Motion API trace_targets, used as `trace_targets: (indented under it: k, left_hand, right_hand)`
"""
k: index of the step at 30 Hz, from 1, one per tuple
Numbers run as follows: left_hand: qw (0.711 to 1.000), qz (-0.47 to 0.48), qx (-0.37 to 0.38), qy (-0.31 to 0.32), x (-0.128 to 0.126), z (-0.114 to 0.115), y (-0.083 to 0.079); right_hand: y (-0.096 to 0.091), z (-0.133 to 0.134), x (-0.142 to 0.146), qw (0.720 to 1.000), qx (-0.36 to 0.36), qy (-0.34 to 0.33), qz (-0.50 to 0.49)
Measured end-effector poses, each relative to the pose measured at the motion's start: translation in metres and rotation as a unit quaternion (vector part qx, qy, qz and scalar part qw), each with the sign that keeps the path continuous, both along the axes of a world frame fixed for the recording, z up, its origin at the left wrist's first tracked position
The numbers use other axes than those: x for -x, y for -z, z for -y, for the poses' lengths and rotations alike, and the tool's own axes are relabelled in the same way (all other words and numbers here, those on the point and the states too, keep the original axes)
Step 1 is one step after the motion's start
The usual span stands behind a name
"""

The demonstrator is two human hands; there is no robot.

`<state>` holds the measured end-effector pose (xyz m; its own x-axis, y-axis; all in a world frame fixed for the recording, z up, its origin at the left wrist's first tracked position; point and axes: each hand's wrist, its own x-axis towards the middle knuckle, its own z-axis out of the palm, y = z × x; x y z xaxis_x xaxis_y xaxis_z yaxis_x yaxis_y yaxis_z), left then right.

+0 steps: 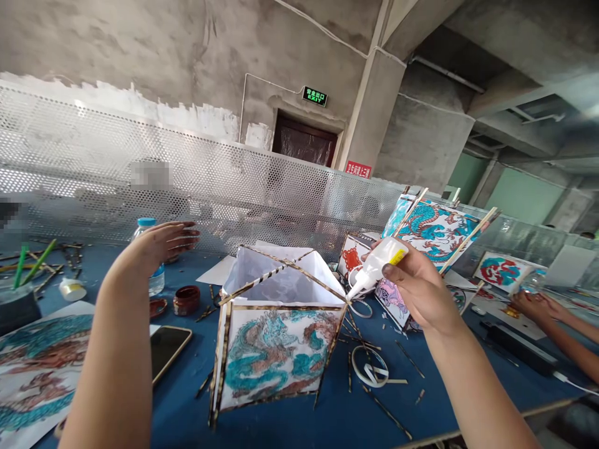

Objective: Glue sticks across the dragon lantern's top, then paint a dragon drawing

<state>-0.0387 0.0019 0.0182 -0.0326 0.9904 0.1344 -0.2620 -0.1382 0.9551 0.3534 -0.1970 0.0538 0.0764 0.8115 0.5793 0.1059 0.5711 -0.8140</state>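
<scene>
My right hand (pixel 421 280) is closed round a white glue bottle (pixel 382 259), tilted so its nozzle points down and left. The nozzle tip is at the right top corner of a paper lantern (pixel 281 355) framed with dark-mottled sticks; whether it touches cannot be made out. A teal and brown dragon covers the lantern's front panel, and two sticks (pixel 285 265) cross over its open top. My left hand (pixel 161 243) is raised to the left of the lantern, fingers stretched out and holding nothing. Behind it stands a water bottle (pixel 156 280) with a blue cap.
A phone (pixel 171 352), a paint jar (pixel 186 300) and a dragon drawing (pixel 42 374) lie left. Tape roll (pixel 369 366) and loose sticks (pixel 388 415) lie right. A finished-looking lantern (pixel 430 231) stands behind. Another person's hands (pixel 538 305) are at far right. A perforated metal screen (pixel 210 193) runs behind.
</scene>
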Motion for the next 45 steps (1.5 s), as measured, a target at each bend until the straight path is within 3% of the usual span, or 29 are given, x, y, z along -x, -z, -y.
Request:
trace_targets:
  k: [12, 23, 30, 35, 40, 45]
  left_hand:
    - [1.0, -0.013, 0.01, 0.009, 0.008, -0.008, 0.004]
    - [1.0, -0.012, 0.009, -0.001, 0.01, -0.008, 0.006]
    - [1.0, -0.008, 0.012, -0.001, 0.008, -0.005, 0.004]
    - [1.0, -0.004, -0.003, 0.002, 0.007, -0.005, 0.004]
    - [0.998, -0.036, -0.043, -0.004, -0.003, 0.002, 0.002]
    - [0.993, -0.074, -0.089, -0.032, -0.026, 0.009, -0.001]
  right_hand:
    - [0.0, -0.001, 0.003, 1.0, -0.019, 0.008, 0.02]
    - [0.002, -0.008, 0.002, 0.995, -0.064, 0.062, 0.047]
    - [0.004, -0.028, -0.002, 0.993, -0.083, 0.056, -0.069]
    - [0.009, -0.046, -0.015, 0.987, -0.06, 0.067, -0.131]
    - [0.032, -0.048, -0.024, 0.98, -0.055, 0.09, -0.17]
    - [0.09, -0.057, -0.052, 0.977, 0.056, 0.121, -0.166]
